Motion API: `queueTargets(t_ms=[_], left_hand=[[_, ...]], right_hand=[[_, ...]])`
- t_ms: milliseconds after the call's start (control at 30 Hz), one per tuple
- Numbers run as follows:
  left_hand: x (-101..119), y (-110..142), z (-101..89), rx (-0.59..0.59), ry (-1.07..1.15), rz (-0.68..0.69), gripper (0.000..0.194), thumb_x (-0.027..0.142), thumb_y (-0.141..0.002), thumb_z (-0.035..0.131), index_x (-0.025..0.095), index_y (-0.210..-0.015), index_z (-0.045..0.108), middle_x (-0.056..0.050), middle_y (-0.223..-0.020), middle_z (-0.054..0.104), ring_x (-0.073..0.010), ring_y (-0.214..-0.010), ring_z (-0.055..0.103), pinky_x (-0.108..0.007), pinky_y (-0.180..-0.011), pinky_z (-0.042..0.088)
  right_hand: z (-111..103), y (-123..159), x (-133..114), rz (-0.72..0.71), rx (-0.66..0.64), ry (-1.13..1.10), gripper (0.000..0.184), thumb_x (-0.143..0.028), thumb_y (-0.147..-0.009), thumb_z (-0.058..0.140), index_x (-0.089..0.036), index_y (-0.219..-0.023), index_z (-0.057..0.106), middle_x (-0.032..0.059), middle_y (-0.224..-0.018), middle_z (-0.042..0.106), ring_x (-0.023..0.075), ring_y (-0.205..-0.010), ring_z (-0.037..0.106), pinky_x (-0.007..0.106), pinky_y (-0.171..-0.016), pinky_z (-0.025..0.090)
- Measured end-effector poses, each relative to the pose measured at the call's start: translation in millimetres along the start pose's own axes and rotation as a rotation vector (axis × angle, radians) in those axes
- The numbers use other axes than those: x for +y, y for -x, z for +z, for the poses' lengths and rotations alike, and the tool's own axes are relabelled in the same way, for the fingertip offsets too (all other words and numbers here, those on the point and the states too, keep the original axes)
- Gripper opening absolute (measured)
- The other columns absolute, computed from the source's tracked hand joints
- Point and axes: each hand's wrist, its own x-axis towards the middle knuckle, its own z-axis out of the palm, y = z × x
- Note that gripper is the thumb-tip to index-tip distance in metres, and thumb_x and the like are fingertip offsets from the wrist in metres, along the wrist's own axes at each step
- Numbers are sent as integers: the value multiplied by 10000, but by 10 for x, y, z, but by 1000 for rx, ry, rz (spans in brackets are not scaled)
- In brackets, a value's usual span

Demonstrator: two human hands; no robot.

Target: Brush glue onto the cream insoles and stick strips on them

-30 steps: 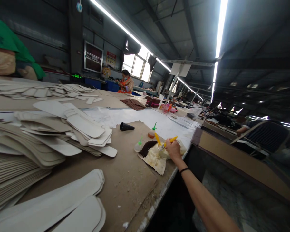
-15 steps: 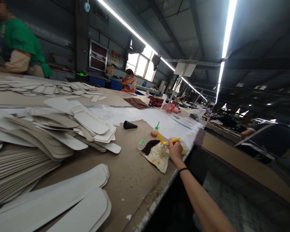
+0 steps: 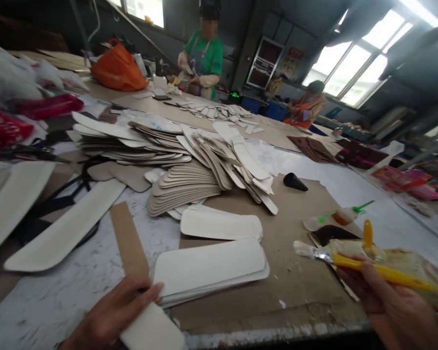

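My right hand (image 3: 394, 296) is closed around the yellow handle of a paintbrush (image 3: 350, 262). The brush's pale bristles point left above the brown sheet. Behind it, a second yellow handle (image 3: 368, 236) stands up by a yellowish, crusted pad (image 3: 397, 257). At the lower left, my left hand (image 3: 113, 311) has its fingers closed on a white panel (image 3: 156, 330) that sticks out below it. A tan strip (image 3: 129, 238) runs out above the same hand; whether it joins the panel is hidden. The thumb is beside a stack of white panels (image 3: 211, 265).
Fanned piles of white and tan panels (image 3: 190, 184) cover the middle. A black cone (image 3: 295, 182) and a green-tipped bottle (image 3: 346, 215) stand at the right. Behind are an orange bag (image 3: 118, 68) and a person in green (image 3: 208, 58). The table's edge (image 3: 270, 338) runs along the front.
The view has swung left and down. My right hand, with the brush, has lifted from the glue-crusted area toward me. My left hand has come into view on the white panel.
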Motion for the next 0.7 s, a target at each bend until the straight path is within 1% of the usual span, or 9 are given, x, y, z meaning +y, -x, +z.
queueTargets(t_ms=[33, 67, 100, 167, 233, 300, 433, 600, 700], left_hand=[[10, -21, 3, -11, 29, 6, 295, 221, -958, 366, 208, -1154, 587, -65, -1005, 576, -155, -957, 576, -224, -849, 460], [22, -49, 1, -19, 62, 14, 296, 212, -957, 367, 195, -1163, 579, -70, -999, 565, -153, -951, 568, -226, -845, 458], [35, -79, -9, -21, 94, 21, 295, 191, -956, 368, 182, -1166, 576, -72, -990, 556, -148, -940, 562, -222, -832, 457], [56, -130, -44, -9, 139, 31, 294, 144, -947, 374, 154, -1165, 571, -74, -972, 550, -144, -924, 553, -221, -812, 457], [61, -155, -81, -5, 150, 44, 285, 123, -939, 389, 133, -1157, 571, -76, -969, 553, -144, -923, 551, -224, -812, 462], [50, -156, -101, -24, 158, 61, 275, 108, -931, 404, 120, -1148, 571, -81, -970, 560, -141, -925, 550, -224, -813, 471], [20, -140, -72, -12, 187, 59, 272, 84, -920, 421, 104, -1155, 557, -89, -938, 560, -142, -882, 543, -240, -766, 488], [14, -171, -38, 45, 224, 51, 252, 144, -941, 398, 129, -1127, 568, -74, -898, 583, -145, -826, 557, -243, -717, 501], [8, -171, -39, 39, 233, 59, 237, 148, -941, 393, 105, -1098, 565, -85, -904, 576, -151, -831, 555, -250, -724, 492]], right_hand=[[192, 211, 11, 58, -77, 9, 376, -504, -471, 803, -256, -740, 717, 136, -938, 709, 302, -849, 681, 411, -744, 582], [392, 420, 22, 81, -182, -8, 406, -512, -496, 810, -234, -777, 716, 130, -943, 704, 295, -842, 680, 407, -749, 588], [591, 617, 36, 92, -299, -37, 390, -492, -539, 811, -222, -801, 709, 117, -950, 699, 284, -845, 677, 395, -737, 596], [963, 948, 74, 70, -448, -101, 312, -468, -689, 743, -215, -862, 685, 89, -975, 683, 237, -844, 667, 343, -724, 595], [1258, 1168, 137, 70, -595, -121, 273, -438, -753, 701, -199, -880, 671, 80, -973, 672, 211, -833, 658, 312, -720, 585], [1452, 1278, 212, 55, -691, -107, 253, -422, -788, 669, -187, -882, 662, 75, -969, 661, 199, -832, 653, 297, -717, 578], [1601, 1333, 275, 37, -697, -39, 250, -420, -805, 649, -180, -878, 642, 62, -950, 651, 175, -790, 645, 280, -699, 571], [1675, 1435, 173, 21, -659, -3, 268, -442, -806, 640, -181, -869, 628, 53, -924, 650, 170, -781, 637, 279, -695, 563], [1724, 1478, 140, 21, -662, 11, 270, -438, -804, 643, -177, -869, 620, 55, -904, 654, 176, -776, 640, 287, -684, 563]])
